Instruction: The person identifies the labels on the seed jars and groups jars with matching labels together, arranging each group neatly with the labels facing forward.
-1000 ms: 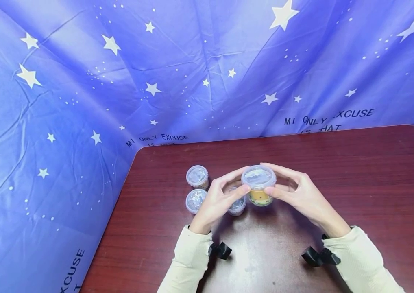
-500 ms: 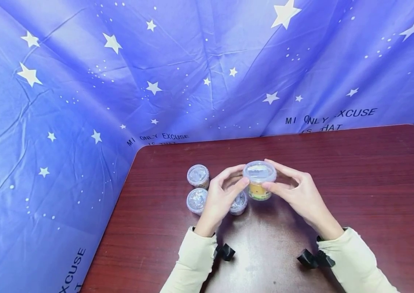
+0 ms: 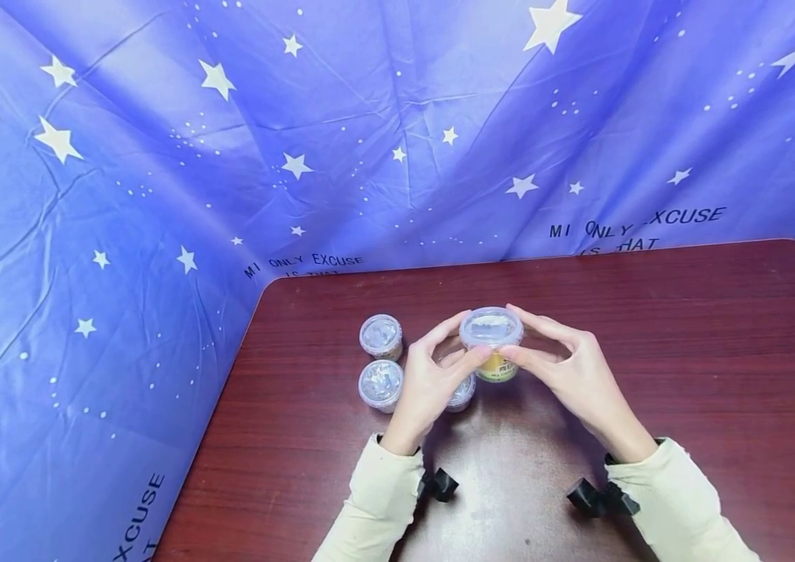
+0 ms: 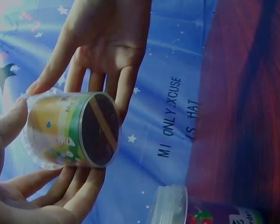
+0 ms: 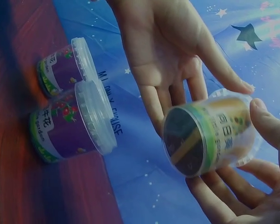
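Note:
Between both hands I hold a clear plastic cup (image 3: 492,329) with a lid and a yellow and green label, raised above the table. My left hand (image 3: 434,375) grips its left side and my right hand (image 3: 583,373) its right side, thumbs on the near face just under the lid. In the left wrist view the cup's dark bottom (image 4: 101,130) shows, crossed by a tan stripe. Behind my left hand stands a similar lidded cup (image 3: 462,394), partly hidden. Two more cups, a far one (image 3: 380,337) and a near one (image 3: 379,385), stand to the left.
The reddish-brown wooden table (image 3: 721,375) meets a blue star-patterned cloth (image 3: 369,94) at its back and left edges. Purple labels show on two standing cups (image 5: 67,123) in the right wrist view. Black mounts (image 3: 590,497) sit at both wrists.
The held cup has risen slightly and turned, so dark lettering on its label now faces me. My thumbs have come closer together. The cups on the table stay put.

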The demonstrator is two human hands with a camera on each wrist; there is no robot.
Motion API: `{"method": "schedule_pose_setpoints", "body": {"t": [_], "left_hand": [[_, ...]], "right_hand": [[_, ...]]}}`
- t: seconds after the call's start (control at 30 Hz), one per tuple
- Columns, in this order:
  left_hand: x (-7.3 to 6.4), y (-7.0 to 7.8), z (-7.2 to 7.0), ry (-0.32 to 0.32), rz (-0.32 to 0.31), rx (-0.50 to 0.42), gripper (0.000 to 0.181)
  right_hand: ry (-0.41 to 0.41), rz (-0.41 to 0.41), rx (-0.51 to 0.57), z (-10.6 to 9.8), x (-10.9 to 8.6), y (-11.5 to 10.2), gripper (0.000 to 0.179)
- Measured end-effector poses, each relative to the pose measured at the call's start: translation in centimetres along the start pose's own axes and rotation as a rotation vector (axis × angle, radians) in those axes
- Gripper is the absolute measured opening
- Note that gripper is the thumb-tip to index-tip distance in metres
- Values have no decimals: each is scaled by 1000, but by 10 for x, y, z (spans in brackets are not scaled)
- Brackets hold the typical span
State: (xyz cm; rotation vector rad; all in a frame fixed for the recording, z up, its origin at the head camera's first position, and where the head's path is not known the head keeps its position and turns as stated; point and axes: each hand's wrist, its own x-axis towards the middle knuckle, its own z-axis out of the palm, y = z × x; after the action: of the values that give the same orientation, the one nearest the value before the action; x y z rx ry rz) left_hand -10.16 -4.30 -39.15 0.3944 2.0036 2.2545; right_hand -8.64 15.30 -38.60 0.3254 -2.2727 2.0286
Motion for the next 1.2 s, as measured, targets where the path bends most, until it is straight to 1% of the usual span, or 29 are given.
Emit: {"method": "schedule_pose_setpoints", "body": {"t": [0.17,0.3,0.5,0.67,0.8,0.93,1.07,1.2], "left_hand": [[1,2,-6,-56,-15,-21,51],[2,5,-11,-122,0,-16,50],[2,8,-16,-189,-2,-24,52],[3,11,-18,-226,22,13,51],[4,11,-20,-251,26,21,51],[5,10,-21,-263,29,11,52],[6,9,-23,-269,38,-2,53],[7,8,-24,-250,40,-1,54]], "right_hand": [[-12,-22,-49,-5,0,-4,46],[-35,-35,-49,-8,1,-6,43],[-66,-15,-28,-11,2,-7,44],[-115,18,-23,-11,4,-9,46],[-169,31,10,-10,6,-10,48],[-206,18,30,-10,8,-10,50],[-197,4,28,-9,8,-8,50],[-179,-8,32,-7,10,-5,51]]}}
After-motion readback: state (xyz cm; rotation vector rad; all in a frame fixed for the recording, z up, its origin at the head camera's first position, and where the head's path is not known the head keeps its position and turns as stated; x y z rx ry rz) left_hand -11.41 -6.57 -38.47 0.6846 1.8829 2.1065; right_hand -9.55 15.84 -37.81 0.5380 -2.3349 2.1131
